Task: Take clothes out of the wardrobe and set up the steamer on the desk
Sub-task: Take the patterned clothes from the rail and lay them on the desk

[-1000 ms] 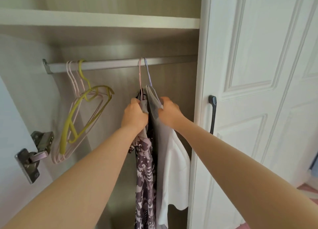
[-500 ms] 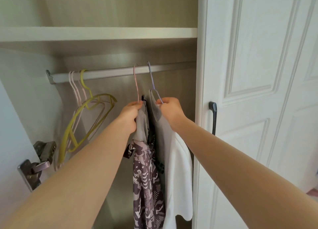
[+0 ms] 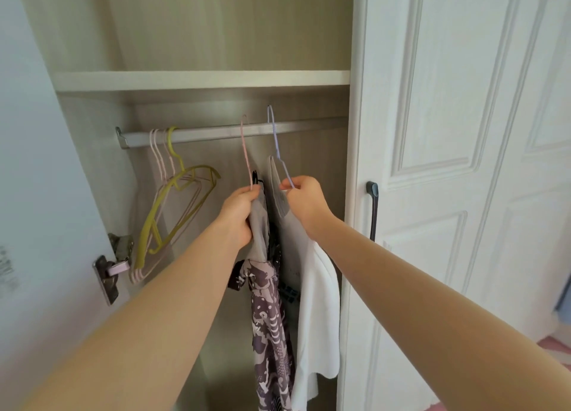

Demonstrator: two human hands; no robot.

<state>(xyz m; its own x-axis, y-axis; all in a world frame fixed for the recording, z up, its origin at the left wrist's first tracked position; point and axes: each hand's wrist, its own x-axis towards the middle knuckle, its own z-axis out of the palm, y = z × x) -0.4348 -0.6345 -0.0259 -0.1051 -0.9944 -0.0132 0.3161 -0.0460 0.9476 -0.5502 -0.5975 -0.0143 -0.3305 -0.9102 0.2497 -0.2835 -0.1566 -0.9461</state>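
Note:
Inside the open wardrobe a metal rail runs under a shelf. My left hand grips a pink hanger at its neck, with a grey top and a purple patterned garment hanging below. My right hand pinches a lilac hanger that carries a grey and white garment. Both hooks stand up in front of the rail, the lilac one raised above it. No steamer is in view.
Several bare hangers, pink ones and a yellow one, hang at the rail's left end. The open left door shows a metal hinge. The shut right door has a dark handle. A shelf spans above.
Both hands have slid from the garments' shoulders up to the hanger necks and raised them; the hooks have risen and the lilac one now stands above the rail.

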